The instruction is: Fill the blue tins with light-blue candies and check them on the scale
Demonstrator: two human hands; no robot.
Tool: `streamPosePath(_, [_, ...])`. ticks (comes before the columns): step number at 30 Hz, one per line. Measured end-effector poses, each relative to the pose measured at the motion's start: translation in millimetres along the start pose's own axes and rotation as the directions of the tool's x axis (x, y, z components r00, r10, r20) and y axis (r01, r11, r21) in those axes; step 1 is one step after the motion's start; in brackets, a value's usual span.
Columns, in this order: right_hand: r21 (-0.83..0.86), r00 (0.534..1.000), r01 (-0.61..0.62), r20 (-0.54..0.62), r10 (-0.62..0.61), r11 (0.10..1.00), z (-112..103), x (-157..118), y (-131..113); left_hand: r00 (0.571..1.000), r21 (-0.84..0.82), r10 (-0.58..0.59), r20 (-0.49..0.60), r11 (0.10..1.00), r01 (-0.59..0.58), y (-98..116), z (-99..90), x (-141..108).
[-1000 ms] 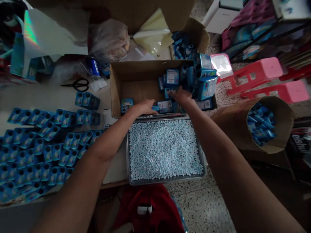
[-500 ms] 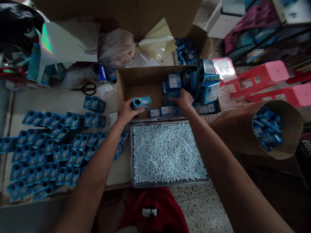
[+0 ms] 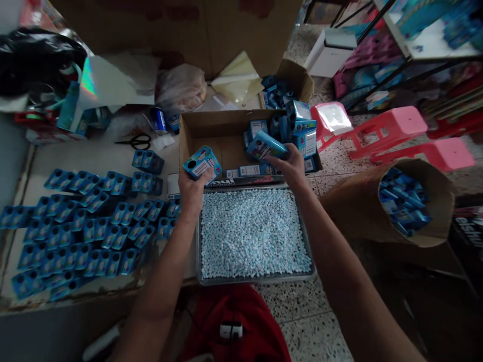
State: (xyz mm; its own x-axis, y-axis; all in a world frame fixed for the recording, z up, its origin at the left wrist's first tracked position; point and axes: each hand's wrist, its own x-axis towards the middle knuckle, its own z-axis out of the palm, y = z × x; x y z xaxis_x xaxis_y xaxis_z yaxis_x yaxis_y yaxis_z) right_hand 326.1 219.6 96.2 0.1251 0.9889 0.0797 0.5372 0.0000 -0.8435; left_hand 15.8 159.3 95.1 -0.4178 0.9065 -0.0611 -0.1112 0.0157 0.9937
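My left hand (image 3: 192,193) is closed around a small blue box (image 3: 204,163) with a dark round hole in its upper end, tilted over the left front of the cardboard box (image 3: 211,120). In my right hand (image 3: 292,166) is another blue box (image 3: 266,146), lying on a slant above more blue boxes (image 3: 302,128) piled at the cardboard box's right end. Below both hands sits a clear tray (image 3: 199,251) full of small pale blue and white pellets (image 3: 252,236).
Many blue boxes with holes (image 3: 75,226) stand in rows on the table at left, near black scissors (image 3: 138,142) and a blue can (image 3: 158,120). A brown carton (image 3: 441,201) of blue pieces and pink stools (image 3: 400,123) stand at right.
My right hand has lifted a blue box up out of the pile. My left hand has turned its box so its printed side shows more. The view has shifted slightly.
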Motion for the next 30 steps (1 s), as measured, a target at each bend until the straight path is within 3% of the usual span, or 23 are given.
streamPosePath(3, [0.409, 0.994, -0.074, 0.108, 0.033, 0.910, 0, -53, -7, 1.000, -0.037, -0.006, 0.014, 0.999, 0.006, 8, 10.8, -23])
streamPosePath(5, [0.524, 0.985, -0.123, 0.166, 0.041, 0.843, 6, -94, -13, 0.996, -0.053, -0.038, 0.079, 0.998, 0.042, 9, 17.2, -41])
streamPosePath(10, [0.608, 0.968, -0.231, 0.221, 0.118, 0.759, 20, -170, -16, 0.971, -0.031, -0.113, 0.210, 0.992, 0.123, 0, 25.6, -81])
streamPosePath(17, [0.649, 0.971, -0.237, 0.140, 0.193, 0.723, 11, -200, -5, 0.949, -0.017, -0.241, 0.203, 0.968, 0.249, -11, 25.5, -111])
streamPosePath(20, [0.501, 0.988, -0.052, -0.103, 0.119, 0.864, -6, -202, -6, 0.933, -0.018, -0.300, 0.201, 0.951, 0.310, -11, 24.1, -113])
streamPosePath(22, [0.252, 0.954, 0.163, -0.288, -0.087, 0.954, -15, -199, -10, 0.908, -0.011, -0.359, 0.215, 0.929, 0.370, -12, 24.3, -115])
streamPosePath(23, [0.105, 0.914, 0.284, -0.330, -0.236, 0.953, -17, -197, -12, 0.891, -0.004, -0.394, 0.224, 0.914, 0.406, -12, 24.8, -116])
streamPosePath(25, [-0.148, 0.801, 0.506, -0.284, -0.527, 0.850, -17, -194, -14, 0.851, 0.010, -0.466, 0.244, 0.878, 0.478, -12, 26.4, -121])
streamPosePath(27, [-0.282, 0.694, 0.654, -0.147, -0.705, 0.702, -10, -195, -12, 0.786, -0.015, -0.551, 0.280, 0.816, 0.578, -12, 27.5, -129])
streamPosePath(28, [-0.308, 0.668, 0.689, -0.084, -0.740, 0.656, -4, -197, -10, 0.748, -0.043, -0.589, 0.306, 0.777, 0.628, -11, 27.5, -134])
streamPosePath(30, [-0.308, 0.673, 0.704, 0.003, -0.739, 0.640, 6, -205, -5, 0.711, -0.091, -0.618, 0.335, 0.730, 0.678, -8, 25.9, -142])
